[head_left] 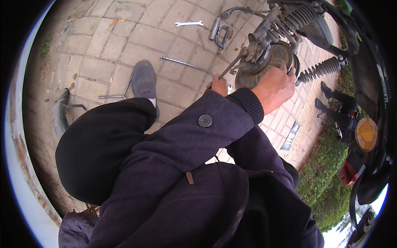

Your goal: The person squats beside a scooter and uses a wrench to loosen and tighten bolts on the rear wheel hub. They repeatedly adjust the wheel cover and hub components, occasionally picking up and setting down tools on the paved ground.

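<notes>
My forearms cross, the left one on top. My left hand (276,88) reaches over to the right, its fingers bent and closed on the rim of a round, dirty metal brake drum (281,55) on the motorcycle. Below and left of it, my right hand (218,85) is partly hidden behind the left sleeve. Its fingers are closed around the lower end of a thin metal bar (231,65), which slants up toward the drum. Beside that hand shows the pale end of a wrench (229,89); whether the hand touches it, I cannot tell.
On the paving lie an open-ended wrench (189,23), a long thin rod (186,64), a U-shaped metal part (223,37) and an L-shaped bar (115,97) by my shoe (144,80). Coil shock absorbers (320,70) and an orange reflector (366,134) are at right. Another person's legs (339,99) show beyond.
</notes>
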Tool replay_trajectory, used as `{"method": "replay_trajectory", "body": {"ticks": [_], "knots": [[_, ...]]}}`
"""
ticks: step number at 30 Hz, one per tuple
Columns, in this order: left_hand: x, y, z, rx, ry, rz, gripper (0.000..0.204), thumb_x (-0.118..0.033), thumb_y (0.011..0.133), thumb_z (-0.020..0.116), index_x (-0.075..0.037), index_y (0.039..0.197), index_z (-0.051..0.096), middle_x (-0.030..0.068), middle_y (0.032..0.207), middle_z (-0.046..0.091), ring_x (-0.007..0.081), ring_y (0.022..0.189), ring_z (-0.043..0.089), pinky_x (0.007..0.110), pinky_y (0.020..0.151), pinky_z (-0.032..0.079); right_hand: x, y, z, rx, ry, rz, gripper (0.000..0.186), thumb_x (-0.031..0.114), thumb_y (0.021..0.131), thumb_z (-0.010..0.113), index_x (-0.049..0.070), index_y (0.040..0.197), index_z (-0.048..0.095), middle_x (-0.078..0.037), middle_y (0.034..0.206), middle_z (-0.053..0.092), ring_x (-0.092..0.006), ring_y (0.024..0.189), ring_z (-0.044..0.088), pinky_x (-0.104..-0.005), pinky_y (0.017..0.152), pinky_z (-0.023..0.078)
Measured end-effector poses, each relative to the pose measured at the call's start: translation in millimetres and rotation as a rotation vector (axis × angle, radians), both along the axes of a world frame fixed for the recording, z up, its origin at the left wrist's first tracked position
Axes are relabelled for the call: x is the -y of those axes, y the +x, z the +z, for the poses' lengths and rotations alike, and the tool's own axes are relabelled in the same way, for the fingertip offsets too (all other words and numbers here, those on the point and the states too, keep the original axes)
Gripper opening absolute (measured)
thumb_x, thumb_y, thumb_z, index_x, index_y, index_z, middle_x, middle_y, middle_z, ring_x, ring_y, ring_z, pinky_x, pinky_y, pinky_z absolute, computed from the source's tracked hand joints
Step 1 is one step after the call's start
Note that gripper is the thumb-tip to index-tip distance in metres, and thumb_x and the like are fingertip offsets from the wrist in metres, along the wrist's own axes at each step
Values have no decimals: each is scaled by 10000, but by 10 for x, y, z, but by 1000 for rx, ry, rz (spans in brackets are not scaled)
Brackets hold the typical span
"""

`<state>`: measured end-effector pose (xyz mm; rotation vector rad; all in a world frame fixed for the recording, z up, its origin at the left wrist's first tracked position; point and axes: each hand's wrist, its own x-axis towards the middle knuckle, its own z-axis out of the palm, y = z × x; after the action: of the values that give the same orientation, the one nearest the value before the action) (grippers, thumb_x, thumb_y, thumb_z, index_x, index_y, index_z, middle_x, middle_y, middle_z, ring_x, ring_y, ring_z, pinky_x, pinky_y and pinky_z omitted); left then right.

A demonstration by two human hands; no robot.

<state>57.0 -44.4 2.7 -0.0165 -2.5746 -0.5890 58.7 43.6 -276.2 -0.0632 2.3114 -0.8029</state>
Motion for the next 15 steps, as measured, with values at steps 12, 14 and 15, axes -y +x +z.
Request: {"method": "replay_trajectory", "body": {"ticks": [12,14,15], "knots": [[-40,-57,-36,20,20,0,377,-103,838,672,61,1178,693,201,1262,656,347,1056,672,360,661,594,-812,952,538,-122,137,60,520,517,1022,540,36,878,672,-78,700,636,-208,649,616,-372,609,498],[-46,-55,-39,-5,35,17,395,-100,839,670,64,1198,681,203,1262,654,349,1056,674,362,671,597,-841,923,860,-53,52,50,494,498,1031,532,39,910,668,-68,718,635,-200,672,617,-365,623,499],[-50,-56,-39,-16,40,23,356,-103,844,662,56,1160,707,209,1253,665,350,1049,678,372,685,590,-841,888,1015,-18,6,37,481,489,1035,528,41,926,665,-63,728,635,-197,683,617,-361,630,500]]}}
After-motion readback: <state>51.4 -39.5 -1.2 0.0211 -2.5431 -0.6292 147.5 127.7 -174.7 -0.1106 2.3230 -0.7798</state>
